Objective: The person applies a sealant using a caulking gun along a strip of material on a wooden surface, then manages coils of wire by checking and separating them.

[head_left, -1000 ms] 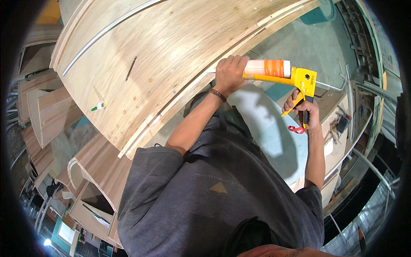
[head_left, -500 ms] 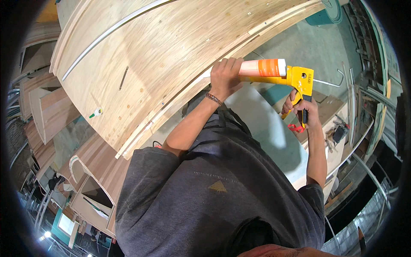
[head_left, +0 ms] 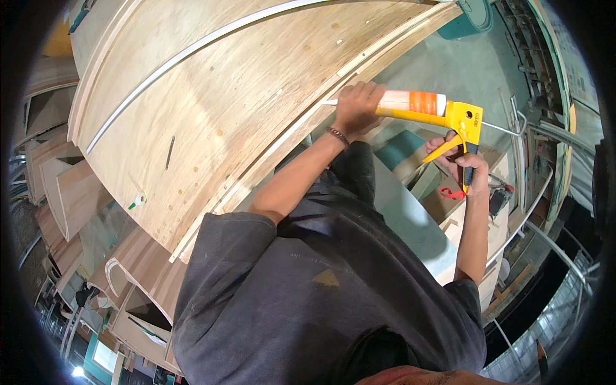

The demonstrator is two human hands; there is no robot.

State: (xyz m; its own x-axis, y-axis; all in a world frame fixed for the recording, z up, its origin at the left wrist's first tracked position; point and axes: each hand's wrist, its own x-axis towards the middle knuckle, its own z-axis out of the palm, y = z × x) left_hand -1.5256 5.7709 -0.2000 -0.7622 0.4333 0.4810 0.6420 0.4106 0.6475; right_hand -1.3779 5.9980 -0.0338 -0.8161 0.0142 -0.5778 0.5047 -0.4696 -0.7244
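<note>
Overhead, both arms reached out from the dark shirt, the left one stretched toward the plywood panel and the right bent at the elbow. The left hand wrapped its fingers around the front of the caulking gun, grasping the white and orange cartridge. The right hand clenched the yellow handle and trigger. Its white nozzle (thin and pale) touched the panel's long edge strip.
</note>
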